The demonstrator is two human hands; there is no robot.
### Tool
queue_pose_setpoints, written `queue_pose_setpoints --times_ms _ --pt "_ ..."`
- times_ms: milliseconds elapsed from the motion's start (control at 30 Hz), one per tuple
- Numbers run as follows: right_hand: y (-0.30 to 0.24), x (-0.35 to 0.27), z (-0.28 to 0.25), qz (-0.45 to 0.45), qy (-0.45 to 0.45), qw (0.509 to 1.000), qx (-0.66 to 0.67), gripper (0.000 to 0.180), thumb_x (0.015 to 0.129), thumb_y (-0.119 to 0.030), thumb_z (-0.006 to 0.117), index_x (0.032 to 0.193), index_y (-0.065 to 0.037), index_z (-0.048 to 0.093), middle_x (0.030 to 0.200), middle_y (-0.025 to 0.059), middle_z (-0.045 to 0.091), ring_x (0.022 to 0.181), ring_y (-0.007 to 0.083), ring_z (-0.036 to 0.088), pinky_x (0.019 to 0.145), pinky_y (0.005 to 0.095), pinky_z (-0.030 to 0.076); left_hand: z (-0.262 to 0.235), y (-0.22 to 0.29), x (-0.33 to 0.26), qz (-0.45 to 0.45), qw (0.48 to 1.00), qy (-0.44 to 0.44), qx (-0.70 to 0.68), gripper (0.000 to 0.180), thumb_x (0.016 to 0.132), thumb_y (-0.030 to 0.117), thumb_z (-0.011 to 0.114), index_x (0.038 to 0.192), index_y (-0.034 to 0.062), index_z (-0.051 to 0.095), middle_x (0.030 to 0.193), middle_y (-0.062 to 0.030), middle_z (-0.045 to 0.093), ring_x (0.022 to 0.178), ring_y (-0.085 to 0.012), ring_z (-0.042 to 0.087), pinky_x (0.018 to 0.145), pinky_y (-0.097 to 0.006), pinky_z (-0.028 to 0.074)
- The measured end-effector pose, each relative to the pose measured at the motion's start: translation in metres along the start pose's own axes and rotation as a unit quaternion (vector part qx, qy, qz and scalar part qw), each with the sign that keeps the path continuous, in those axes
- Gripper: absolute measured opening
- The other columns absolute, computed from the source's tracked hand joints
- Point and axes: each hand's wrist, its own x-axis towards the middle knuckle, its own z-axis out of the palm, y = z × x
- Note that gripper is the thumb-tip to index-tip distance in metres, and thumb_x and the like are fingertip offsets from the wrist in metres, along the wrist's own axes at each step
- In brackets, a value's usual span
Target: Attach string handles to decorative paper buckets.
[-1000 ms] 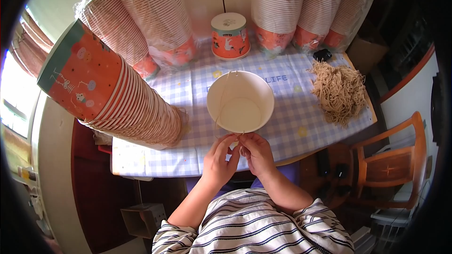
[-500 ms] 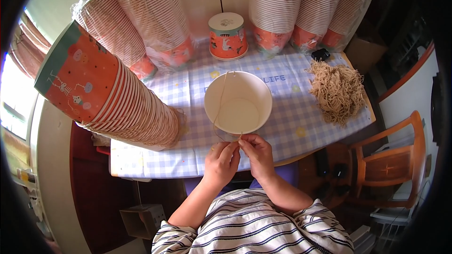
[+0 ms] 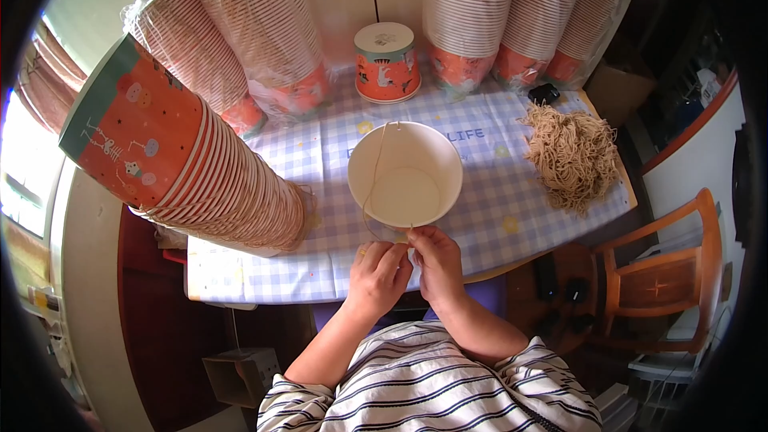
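A white-lined paper bucket stands upright on the checked tablecloth, mouth up. A thin tan string runs across its opening from the far rim to the near rim. My left hand and my right hand meet just below the near rim, fingertips pinched together on the string's near end. Both hands rest at the table's front edge.
Tall stacks of orange printed paper buckets lean at the left and along the back. One upturned bucket stands behind. A heap of tan strings lies at the right, a small black object beyond it. A wooden chair stands right.
A string now spans the bucket's opening, where none showed a second ago. My hands stayed at the near rim, working the string end with small finger movements.
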Motion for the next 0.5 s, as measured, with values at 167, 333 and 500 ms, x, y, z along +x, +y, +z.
queue_pose_setpoints --times_ms 167,333,500 --pt "-0.0018 -0.0003 0.0044 0.000 0.011 1.000 0.018 0.011 0.086 -0.011 0.066 0.086 -0.001 0.063 0.076 -0.0016 0.060 0.066 0.0022 0.047 0.059 0.0180 0.036 0.0008 -0.0014 0.0012 0.010 1.000 -0.003 0.002 0.026 0.068 -0.001 0.067 0.093 0.0032 0.061 0.081 -0.0097 0.058 0.072 -0.0279 0.056 0.065 -0.037 0.046" --pt "-0.0047 0.0009 0.0063 -0.003 0.020 1.000 0.016 0.011 0.086 -0.011 0.066 0.085 0.000 0.063 0.078 -0.0005 0.060 0.070 0.0044 0.050 0.065 0.0190 0.039 0.0001 -0.0001 0.0053 0.027 1.000 -0.006 0.007 0.028 0.067 0.000 0.067 0.094 0.0032 0.060 0.082 -0.0094 0.057 0.072 -0.0275 0.056 0.066 -0.037 0.045" --pt "-0.0062 0.0017 0.0057 0.005 0.022 0.999 0.031 0.010 0.086 -0.010 0.065 0.085 0.000 0.063 0.078 -0.0002 0.060 0.071 0.0048 0.051 0.067 0.0194 0.040 -0.0004 0.0038 0.0097 0.030 0.999 0.009 0.014 0.023 0.063 -0.006 0.066 0.084 0.0040 0.064 0.076 -0.0085 0.060 0.067 -0.0267 0.059 0.061 -0.035 0.048"
